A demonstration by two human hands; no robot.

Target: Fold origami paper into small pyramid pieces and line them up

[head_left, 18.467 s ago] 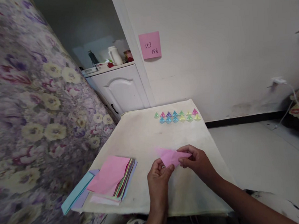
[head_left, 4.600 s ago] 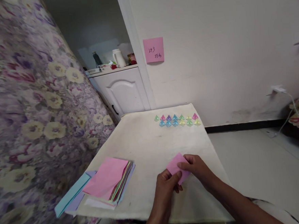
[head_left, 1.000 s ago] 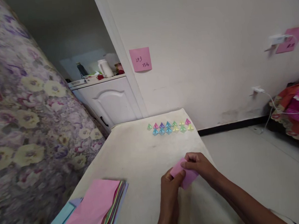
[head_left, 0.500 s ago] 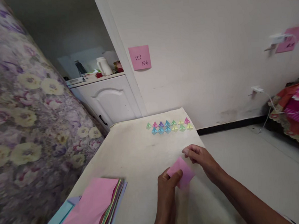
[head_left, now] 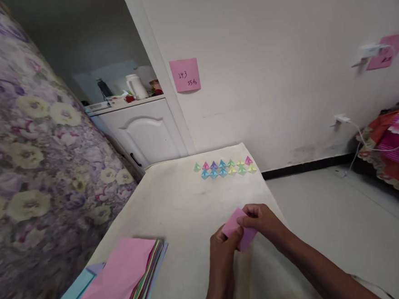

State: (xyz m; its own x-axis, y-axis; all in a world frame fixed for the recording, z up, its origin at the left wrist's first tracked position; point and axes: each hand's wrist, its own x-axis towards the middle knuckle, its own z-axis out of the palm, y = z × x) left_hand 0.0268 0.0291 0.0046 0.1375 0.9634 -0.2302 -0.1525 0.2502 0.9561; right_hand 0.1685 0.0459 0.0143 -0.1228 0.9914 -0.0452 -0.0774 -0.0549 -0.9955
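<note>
A small folded sheet of pink paper (head_left: 234,221) is held above the front right part of the table. My left hand (head_left: 223,245) pinches its lower left side, thumb on top. From the right, my right hand (head_left: 257,218) grips the upper right part, its thumb pressed on the face near the left thumb. The fingers behind the paper are hidden. Farther back on the table, small folded paper pieces (head_left: 222,164) in green, pink, purple, blue and yellow stand in two rows.
A stack of coloured paper (head_left: 122,273), pink on top, lies at the table's (head_left: 176,206) front left, beside light blue sheets (head_left: 73,292). A flowered curtain (head_left: 49,155) hangs at the left. Behind are a white cabinet (head_left: 150,130) and a wall bearing a pink note (head_left: 185,75).
My right hand has come down and left onto the pink paper and now grips it; before, it was apart from it. My left hand has kept its hold.
</note>
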